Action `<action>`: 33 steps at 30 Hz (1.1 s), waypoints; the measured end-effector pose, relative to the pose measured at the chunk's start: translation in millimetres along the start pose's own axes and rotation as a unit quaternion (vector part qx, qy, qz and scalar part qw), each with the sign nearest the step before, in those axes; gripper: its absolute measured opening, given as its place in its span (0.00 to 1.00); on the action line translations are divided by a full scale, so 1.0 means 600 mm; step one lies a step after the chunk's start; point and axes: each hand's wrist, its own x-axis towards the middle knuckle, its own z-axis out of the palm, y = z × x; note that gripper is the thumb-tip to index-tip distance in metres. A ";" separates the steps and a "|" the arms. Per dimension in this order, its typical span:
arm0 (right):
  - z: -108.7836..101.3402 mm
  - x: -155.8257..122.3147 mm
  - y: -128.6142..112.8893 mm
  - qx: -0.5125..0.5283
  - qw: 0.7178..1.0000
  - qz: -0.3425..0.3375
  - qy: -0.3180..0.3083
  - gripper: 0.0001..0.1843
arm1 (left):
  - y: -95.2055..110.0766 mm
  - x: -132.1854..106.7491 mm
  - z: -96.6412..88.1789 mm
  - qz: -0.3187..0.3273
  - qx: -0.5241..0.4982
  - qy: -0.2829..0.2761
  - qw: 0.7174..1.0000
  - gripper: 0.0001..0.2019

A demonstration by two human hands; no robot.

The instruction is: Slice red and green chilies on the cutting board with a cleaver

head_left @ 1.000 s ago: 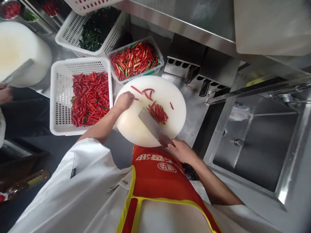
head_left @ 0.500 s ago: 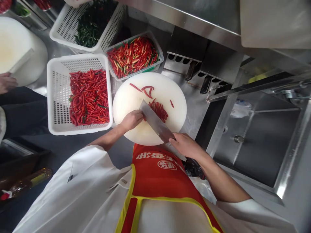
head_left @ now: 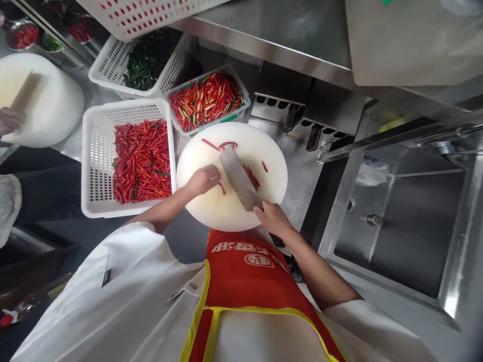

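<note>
My right hand [head_left: 275, 218] grips a cleaver [head_left: 240, 178] by its handle. Its broad blade slants across the round white cutting board [head_left: 199, 211], partly covering a small pile of cut red chili peppers [head_left: 251, 177]. To the left of the blade, my left hand [head_left: 206, 179] is closed with its fingers curled over the board; what is under them is hidden. A red chili piece [head_left: 222, 189] lies by its fingertips. Curved chili strips [head_left: 210, 144] rest near the board's far edge, and one small piece [head_left: 264, 166] sits alone on the right.
On the left stands a white basket [head_left: 92, 201] of whole red chilies. Behind are a tub [head_left: 247, 100] of cut chilies and a basket [head_left: 100, 75] of green ones. A sink [head_left: 400, 236] is right; another person's hand [head_left: 9, 120] holds a knife at the far left.
The cleaver has moved up and left, over the cut pile and toward the curved strips. My left hand has drawn back slightly left from the blade, exposing a chili piece. The view has shifted.
</note>
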 end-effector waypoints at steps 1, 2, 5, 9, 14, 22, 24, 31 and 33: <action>-0.001 -0.016 0.009 0.016 1.000 0.001 0.002 0.12 | -0.014 0.021 -0.010 -0.031 0.012 0.033 0.999 0.09; -0.001 -0.031 0.015 0.025 1.000 -0.006 0.000 0.12 | -0.030 0.042 -0.018 -0.058 0.030 0.064 0.996 0.09; 0.005 -0.066 0.018 0.015 0.998 -0.048 -0.038 0.13 | -0.078 0.097 -0.033 -0.085 0.096 0.086 0.988 0.14; 0.018 -0.078 0.019 0.017 0.996 -0.048 -0.075 0.13 | -0.108 0.101 -0.047 -0.063 0.146 0.011 0.987 0.14; 0.016 -0.069 0.036 0.065 0.997 0.014 -0.048 0.13 | -0.065 0.011 -0.044 0.035 0.082 -0.062 0.994 0.11; -0.021 -0.067 0.006 -0.002 0.998 -0.037 -0.047 0.13 | 0.031 -0.070 0.046 0.083 0.007 -0.055 0.995 0.13; -0.037 -0.074 0.003 0.005 0.996 -0.046 -0.070 0.13 | 0.031 -0.072 0.051 0.082 -0.002 -0.043 0.996 0.12; -0.030 -0.052 -0.014 0.003 0.994 -0.022 -0.105 0.13 | 0.019 -0.070 0.055 0.078 -0.005 -0.037 0.996 0.11; -0.005 -0.019 -0.031 -0.014 0.997 -0.015 -0.074 0.14 | 0.017 -0.069 0.058 0.086 -0.004 -0.042 0.995 0.11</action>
